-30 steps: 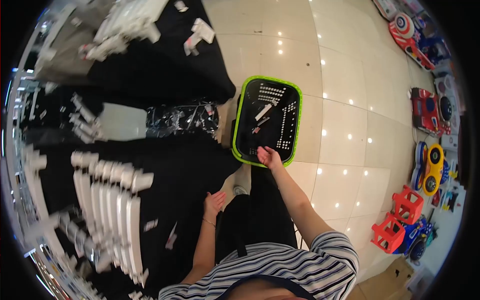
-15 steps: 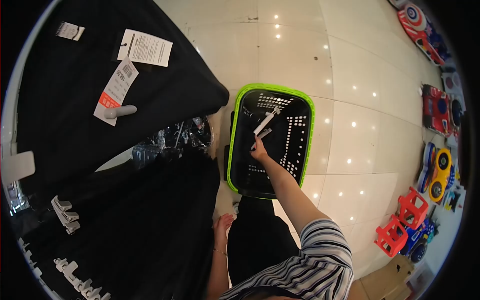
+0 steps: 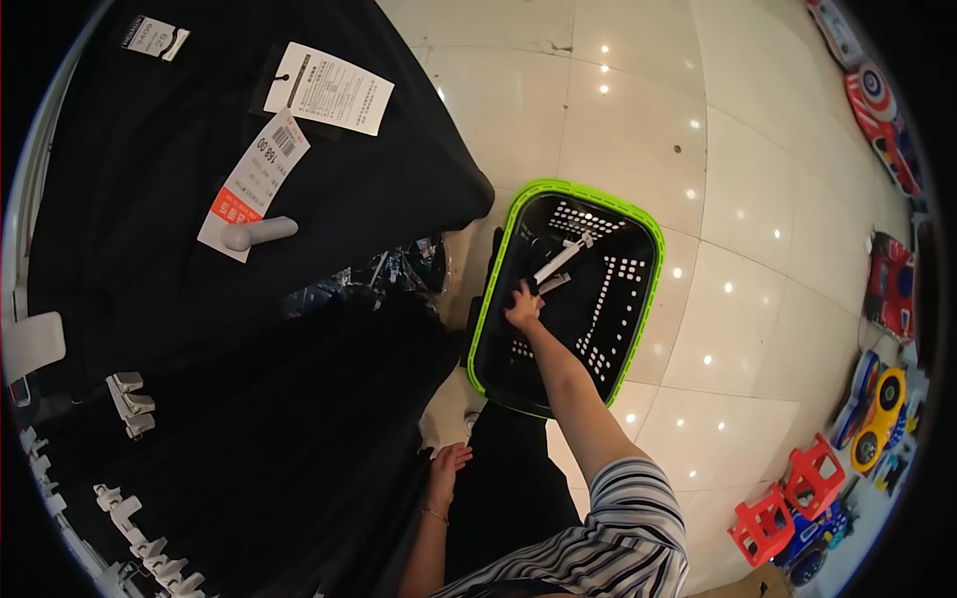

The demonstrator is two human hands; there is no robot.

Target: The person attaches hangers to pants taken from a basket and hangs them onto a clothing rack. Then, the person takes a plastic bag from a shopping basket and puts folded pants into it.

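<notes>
My right hand (image 3: 523,307) reaches down into a black plastic basket with a green rim (image 3: 653,299). Its fingers are curled beside the near end of a slim white bar (image 3: 558,261) with a clip-like far end; whatever they hold is dark and hard to make out. A shorter grey-white piece (image 3: 554,284) lies beside the bar. My left hand (image 3: 451,468) has its fingers apart and holds nothing, close to the edge of hanging black cloth (image 3: 299,419).
Black garments (image 3: 379,189) with a price tag (image 3: 261,174) hang at the left, near a grey rounded peg (image 3: 261,233) and white clips (image 3: 133,404). Red plastic stools (image 3: 814,475) and toy vehicles (image 3: 880,404) line the right side. Pale tiles (image 3: 748,309) cover the floor.
The view has shifted, so the basket and garments appear further right. My right hand's fingers have curled in, and a dark bit now shows at the white bar's near end.
</notes>
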